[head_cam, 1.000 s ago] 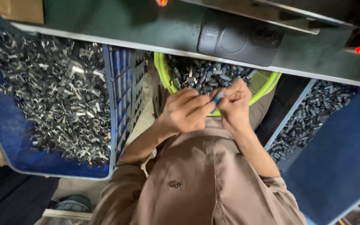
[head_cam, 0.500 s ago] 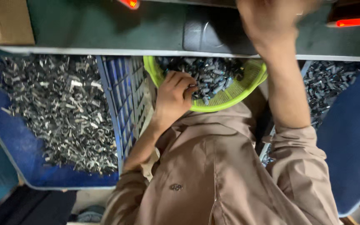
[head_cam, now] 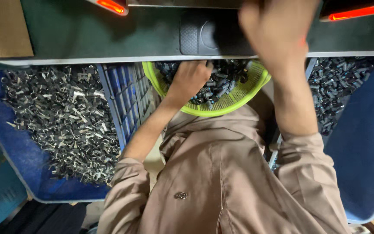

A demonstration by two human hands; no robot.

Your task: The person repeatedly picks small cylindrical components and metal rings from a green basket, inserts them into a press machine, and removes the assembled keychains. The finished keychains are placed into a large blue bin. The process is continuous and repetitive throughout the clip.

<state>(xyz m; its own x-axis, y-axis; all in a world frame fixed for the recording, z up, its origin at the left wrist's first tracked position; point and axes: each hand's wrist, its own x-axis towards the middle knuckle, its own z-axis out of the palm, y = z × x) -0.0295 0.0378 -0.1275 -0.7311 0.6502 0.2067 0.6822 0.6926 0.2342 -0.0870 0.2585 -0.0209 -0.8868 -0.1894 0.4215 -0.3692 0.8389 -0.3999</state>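
My left hand (head_cam: 191,78) reaches into a yellow-green mesh basket (head_cam: 224,109) on my lap. Its fingers are curled down among small dark metal parts (head_cam: 221,84), so its grip is hidden. My right hand (head_cam: 278,34) is raised over the green machine table (head_cam: 87,34), blurred by motion. It partly covers a dark rubbery pad (head_cam: 198,34). Whether it holds a part is unclear. Both arms wear tan sleeves.
A blue crate (head_cam: 124,102) on my left holds a heap of silvery metal clips (head_cam: 61,121). Another blue bin (head_cam: 369,143) on my right holds dark parts (head_cam: 340,80). Two red lights (head_cam: 356,12) glow on the machine. A cardboard box (head_cam: 1,26) stands far left.
The hands were together holding a small part over the basket. The right hand has since risen to the machine table, and the left has gone down into the basket's parts.
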